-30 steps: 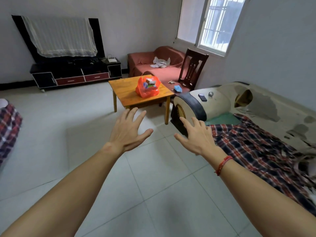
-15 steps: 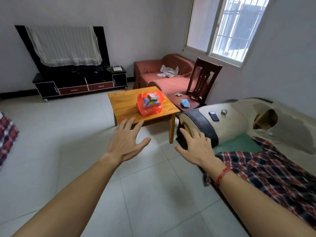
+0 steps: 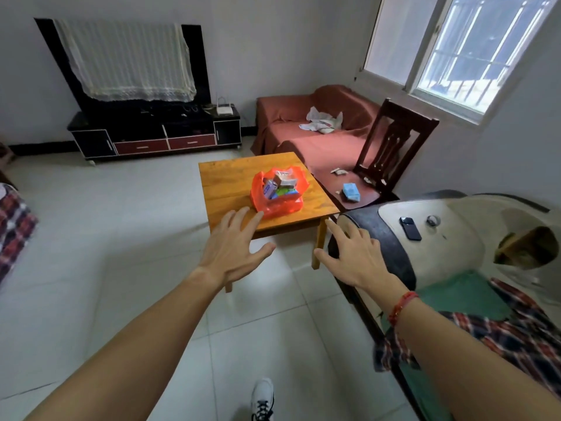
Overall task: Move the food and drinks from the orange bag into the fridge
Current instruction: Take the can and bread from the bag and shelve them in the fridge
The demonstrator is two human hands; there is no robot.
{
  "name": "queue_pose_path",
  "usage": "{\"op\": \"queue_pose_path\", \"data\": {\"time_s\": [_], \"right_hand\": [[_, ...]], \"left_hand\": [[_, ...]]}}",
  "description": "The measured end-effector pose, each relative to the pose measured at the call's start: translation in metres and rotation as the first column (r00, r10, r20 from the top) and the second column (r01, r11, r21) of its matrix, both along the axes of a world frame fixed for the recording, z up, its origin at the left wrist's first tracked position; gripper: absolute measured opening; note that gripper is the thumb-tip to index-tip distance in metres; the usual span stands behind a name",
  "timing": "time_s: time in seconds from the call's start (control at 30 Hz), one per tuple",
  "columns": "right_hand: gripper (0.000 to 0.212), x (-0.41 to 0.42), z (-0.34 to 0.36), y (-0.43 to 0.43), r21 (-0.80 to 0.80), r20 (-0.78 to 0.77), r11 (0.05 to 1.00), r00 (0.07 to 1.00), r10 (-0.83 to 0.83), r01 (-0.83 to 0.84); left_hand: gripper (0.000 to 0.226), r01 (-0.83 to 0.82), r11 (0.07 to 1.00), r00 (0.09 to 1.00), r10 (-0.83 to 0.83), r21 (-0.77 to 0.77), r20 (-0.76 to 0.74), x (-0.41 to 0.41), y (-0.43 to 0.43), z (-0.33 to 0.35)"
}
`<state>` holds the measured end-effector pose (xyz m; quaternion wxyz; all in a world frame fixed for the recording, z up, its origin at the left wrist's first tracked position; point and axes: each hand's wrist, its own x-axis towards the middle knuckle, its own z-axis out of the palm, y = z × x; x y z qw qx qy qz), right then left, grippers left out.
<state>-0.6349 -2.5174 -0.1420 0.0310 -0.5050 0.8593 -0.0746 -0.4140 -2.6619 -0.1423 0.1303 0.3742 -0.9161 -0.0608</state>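
Observation:
An orange plastic bag stands open on a small wooden table in the middle of the room. Several cartons and packets show inside its mouth. My left hand is stretched out in front of me, fingers spread, its fingertips just short of the bag's near side. My right hand is held out beside it, also spread and holding nothing, over the table's near right leg. No fridge is in view.
A worn white sofa with a phone on its armrest and a plaid cloth lies on the right. A dark wooden chair and a red-covered sofa stand beyond the table. A TV cabinet lines the far wall. Tiled floor lies left.
I have walked closer to the table; the bag appears larger and nearer. Both hands stay spread and now reach almost to the bag. A shoe shows at the bottom.

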Motion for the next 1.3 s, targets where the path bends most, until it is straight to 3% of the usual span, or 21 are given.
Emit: {"op": "queue_pose_path", "data": {"time_s": [0.47, 0.8, 1.3], "right_hand": [[0.077, -0.126, -0.021, -0.218, 0.051, -0.006, 0.999, 1.0, -0.012, 0.012], [0.083, -0.211, -0.045, -0.321, 0.099, 0.051, 0.995, 0.999, 0.003, -0.008], [0.086, -0.342, -0.095, -0.479, 0.188, 0.15, 0.968, 0.978, 0.142, -0.169]], "left_hand": [[0.083, -0.001, 0.99, 1.0, 0.003, 0.141, -0.015, -0.133, -0.223, -0.033], [0.077, -0.044, 0.974, 0.999, 0.045, 0.222, 0.0, -0.207, -0.315, -0.058], [0.079, -0.224, 0.919, 0.974, 0.224, 0.324, 0.04, -0.323, -0.429, -0.1]]}}
